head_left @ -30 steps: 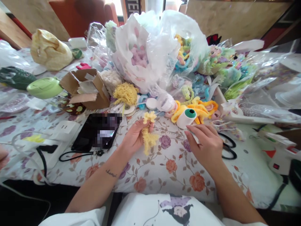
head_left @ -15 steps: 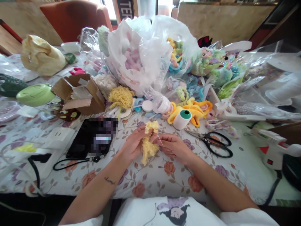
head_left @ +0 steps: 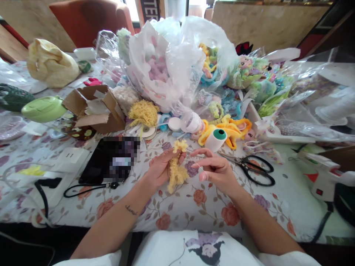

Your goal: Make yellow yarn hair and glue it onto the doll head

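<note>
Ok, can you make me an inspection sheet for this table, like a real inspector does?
Surface: floral tablecloth, crowded towards the back.
Job's things: yellow fluffy piece, thin thread, white spool with a green top, black-handled scissors.
Clutter: big plastic bag, open cardboard box.
Hands: left hand grips the fluffy piece; right hand beside it, fingers spread, thread close against them.
Cables: black lead at left; black cable at right, below a white tool.
Surroundings: orange chair at the back.

Yarn piece [head_left: 177, 174] between phone [head_left: 95, 160] and scissors [head_left: 245, 167]; box [head_left: 113, 116] behind phone.
</note>
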Motion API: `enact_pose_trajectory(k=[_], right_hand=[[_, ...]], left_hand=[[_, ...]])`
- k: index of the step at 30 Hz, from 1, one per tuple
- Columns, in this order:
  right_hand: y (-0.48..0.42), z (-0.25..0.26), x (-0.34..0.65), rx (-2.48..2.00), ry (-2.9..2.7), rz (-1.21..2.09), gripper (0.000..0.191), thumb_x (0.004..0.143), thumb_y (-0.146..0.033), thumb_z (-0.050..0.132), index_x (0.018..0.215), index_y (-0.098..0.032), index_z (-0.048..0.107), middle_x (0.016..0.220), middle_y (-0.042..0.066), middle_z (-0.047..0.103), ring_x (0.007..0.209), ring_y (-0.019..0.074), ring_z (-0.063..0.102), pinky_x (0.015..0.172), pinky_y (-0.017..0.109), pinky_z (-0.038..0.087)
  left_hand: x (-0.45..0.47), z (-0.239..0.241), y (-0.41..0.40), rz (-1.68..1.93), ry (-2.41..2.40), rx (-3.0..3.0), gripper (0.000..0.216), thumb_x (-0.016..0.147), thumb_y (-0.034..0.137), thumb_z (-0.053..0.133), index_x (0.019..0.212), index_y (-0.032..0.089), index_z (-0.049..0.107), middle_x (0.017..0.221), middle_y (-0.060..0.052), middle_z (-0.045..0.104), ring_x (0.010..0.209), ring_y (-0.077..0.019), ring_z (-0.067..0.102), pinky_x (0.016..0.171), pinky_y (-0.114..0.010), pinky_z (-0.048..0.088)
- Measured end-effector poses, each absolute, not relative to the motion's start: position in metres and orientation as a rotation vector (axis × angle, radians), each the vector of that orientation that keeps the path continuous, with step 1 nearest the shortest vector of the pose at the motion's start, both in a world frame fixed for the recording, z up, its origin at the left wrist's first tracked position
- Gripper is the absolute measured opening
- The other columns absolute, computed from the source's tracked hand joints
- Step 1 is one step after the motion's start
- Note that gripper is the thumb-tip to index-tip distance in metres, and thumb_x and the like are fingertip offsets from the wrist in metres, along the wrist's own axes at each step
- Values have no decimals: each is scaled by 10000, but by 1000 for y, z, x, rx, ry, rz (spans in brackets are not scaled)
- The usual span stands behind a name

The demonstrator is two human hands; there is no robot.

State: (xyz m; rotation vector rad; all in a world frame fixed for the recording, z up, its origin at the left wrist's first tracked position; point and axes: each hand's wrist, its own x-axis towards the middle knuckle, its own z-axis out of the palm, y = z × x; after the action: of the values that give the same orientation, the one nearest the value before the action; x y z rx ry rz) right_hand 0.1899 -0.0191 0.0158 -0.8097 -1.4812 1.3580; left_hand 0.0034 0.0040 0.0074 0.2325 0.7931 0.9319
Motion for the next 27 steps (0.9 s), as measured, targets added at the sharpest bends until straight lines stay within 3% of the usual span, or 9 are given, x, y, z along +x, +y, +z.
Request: enact_pose_trajectory(k=[3,6,11,16,27], right_hand=[[-21,20,189,-753,-1536,1384,177,696,-326,759,850,-242,745,1157,79,637,897,194,600,577,262,464],[-22,16,188,-747,-1515,1413,199,698,-353,754,857,-235,737,1004,70,687,759,162,595,513,242,428],[-21,3,191,-856,-1373,1467,384,660,-374,777,1010,-250,679,841,-5,598,478,49,351,413,208,297],[-16,1,190,-1073,-1407,1424,518,695,-343,747,1174,-295,556,827,-30,502,514,56,366,449,209,306],[-17,-1,179,-1532,-1857,968,645,641,-482,742,1191,-223,527,623,-56,446,548,115,426,501,239,342]], left_hand=[[3,6,3,878,799,260,67,779,158,630,780,94,648,646,-33,621,568,-112,616,552,-200,536],[2,5,3,888,787,269,55,767,132,637,788,83,652,683,-36,626,598,-99,615,576,-183,524],[2,4,5,900,739,230,49,764,101,637,809,82,637,700,-22,604,563,-50,568,566,-141,491],[2,6,4,909,741,265,111,724,118,676,822,81,639,689,-11,590,539,-36,540,538,-129,458],[5,-2,-1,838,877,571,149,656,204,734,759,144,645,603,17,583,494,-68,506,477,-181,414]])
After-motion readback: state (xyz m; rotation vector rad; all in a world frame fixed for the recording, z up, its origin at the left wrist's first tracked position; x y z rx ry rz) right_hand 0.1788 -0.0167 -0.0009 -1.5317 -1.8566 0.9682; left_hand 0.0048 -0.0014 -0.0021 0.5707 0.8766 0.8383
